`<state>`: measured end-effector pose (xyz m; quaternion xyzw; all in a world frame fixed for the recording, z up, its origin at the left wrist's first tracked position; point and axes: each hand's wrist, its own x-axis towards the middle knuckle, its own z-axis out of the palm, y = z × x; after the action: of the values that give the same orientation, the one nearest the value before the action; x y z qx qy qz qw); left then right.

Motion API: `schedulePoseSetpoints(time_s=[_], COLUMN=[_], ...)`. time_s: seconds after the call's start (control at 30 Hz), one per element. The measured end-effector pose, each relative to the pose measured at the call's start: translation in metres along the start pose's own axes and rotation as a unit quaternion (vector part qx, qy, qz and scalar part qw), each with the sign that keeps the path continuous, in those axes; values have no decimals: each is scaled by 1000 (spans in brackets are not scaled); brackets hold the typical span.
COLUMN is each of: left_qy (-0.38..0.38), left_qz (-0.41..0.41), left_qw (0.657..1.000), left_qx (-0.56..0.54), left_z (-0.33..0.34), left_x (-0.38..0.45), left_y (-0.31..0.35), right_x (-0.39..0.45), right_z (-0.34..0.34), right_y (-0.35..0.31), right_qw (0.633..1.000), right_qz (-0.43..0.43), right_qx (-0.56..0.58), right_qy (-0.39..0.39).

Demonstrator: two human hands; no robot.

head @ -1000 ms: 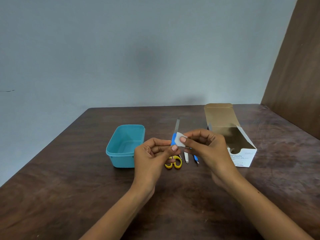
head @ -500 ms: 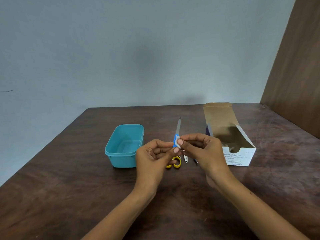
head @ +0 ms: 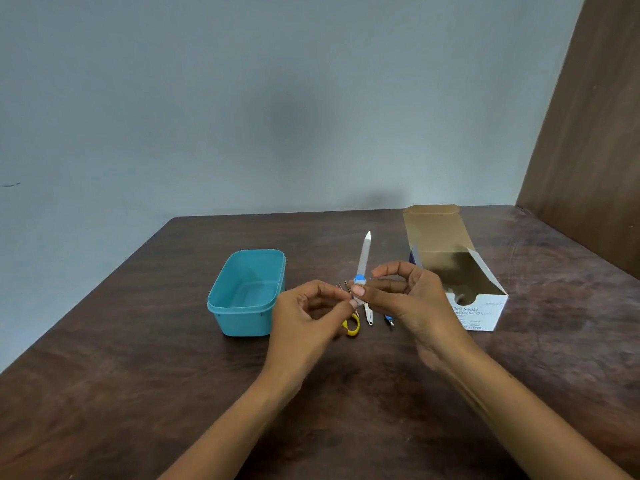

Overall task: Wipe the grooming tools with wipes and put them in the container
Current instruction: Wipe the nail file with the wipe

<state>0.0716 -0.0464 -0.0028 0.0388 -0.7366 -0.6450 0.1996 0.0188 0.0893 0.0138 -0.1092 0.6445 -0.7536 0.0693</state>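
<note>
Both hands, left (head: 311,311) and right (head: 407,294), pinch the sachet (head: 359,289) at frame centre; the file (head: 364,256) lies just beyond, pointing away.

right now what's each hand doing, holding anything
Left hand: pinching the lower end of the small wipe packet.
Right hand: pinching the same wipe packet from the other side.

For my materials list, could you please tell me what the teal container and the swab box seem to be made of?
The teal container looks like moulded plastic with a smooth, faintly glossy finish: uniform colour, rounded corners, a rolled rim. The swab box looks like thin cardboard: white printed outside, plain matte brown inside, creased flaps folded open.
</note>
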Motion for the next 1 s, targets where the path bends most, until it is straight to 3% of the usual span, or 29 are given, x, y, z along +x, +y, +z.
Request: schedulePoseSetpoints(time_s=[0.17,0.47,0.8,1.0], left_qy=[33,4,-22,-36], left_qz=[2,-31,-95,-148], left_qw=[999,997,974,954], left_qx=[28,-64,-204,-259], left_z=[1,-1,2,4], left_x=[2,8,7,8], left_y=[-2,-2,1,4], right_x=[-1,-5,-7,-6], right_z=[-1,2,1,-2], right_y=[-2,1,4,0], right_qw=[997,989,993,994], right_qz=[-11,-28,-32,48], right_qx=[-64,-130,-93,-29], right_qy=[-30,-68,-66,-91])
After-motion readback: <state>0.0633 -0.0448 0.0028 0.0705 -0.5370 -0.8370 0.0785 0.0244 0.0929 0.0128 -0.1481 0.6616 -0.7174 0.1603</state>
